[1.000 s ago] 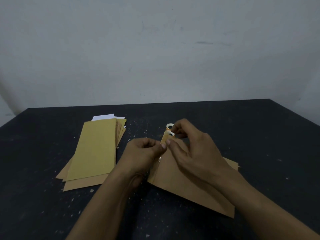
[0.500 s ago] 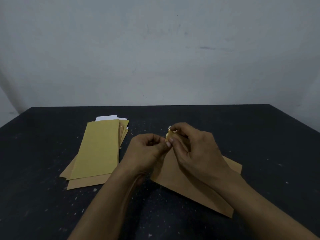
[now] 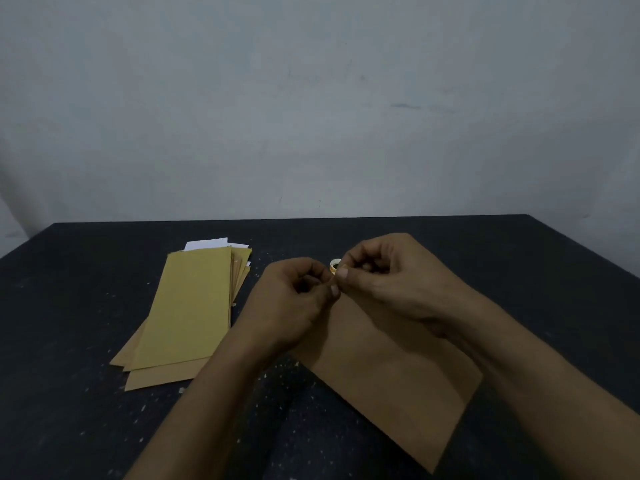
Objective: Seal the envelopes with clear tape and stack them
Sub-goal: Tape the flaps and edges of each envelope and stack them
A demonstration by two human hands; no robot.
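A brown envelope [image 3: 388,382] lies flat on the black table [image 3: 519,271], running from the centre toward the near right. Both hands meet above its far end. My right hand [image 3: 391,278] has its fingers curled round a small tape roll [image 3: 335,264], of which only a pale rim shows. My left hand [image 3: 294,299] pinches thumb against fingertips right beside the roll, where the tape end comes off. The clear strip itself is too faint to see. A stack of brown envelopes [image 3: 187,306] lies to the left, apart from both hands.
White paper [image 3: 207,243] sticks out from the far end of the stack. Small pale specks are scattered over the table between the stack and the envelope. A plain wall [image 3: 311,116] rises behind the table's far edge.
Both hands stay together over the envelope's far end. My right fingers have closed further over the roll, hiding most of it. The stack and the envelope have not moved.
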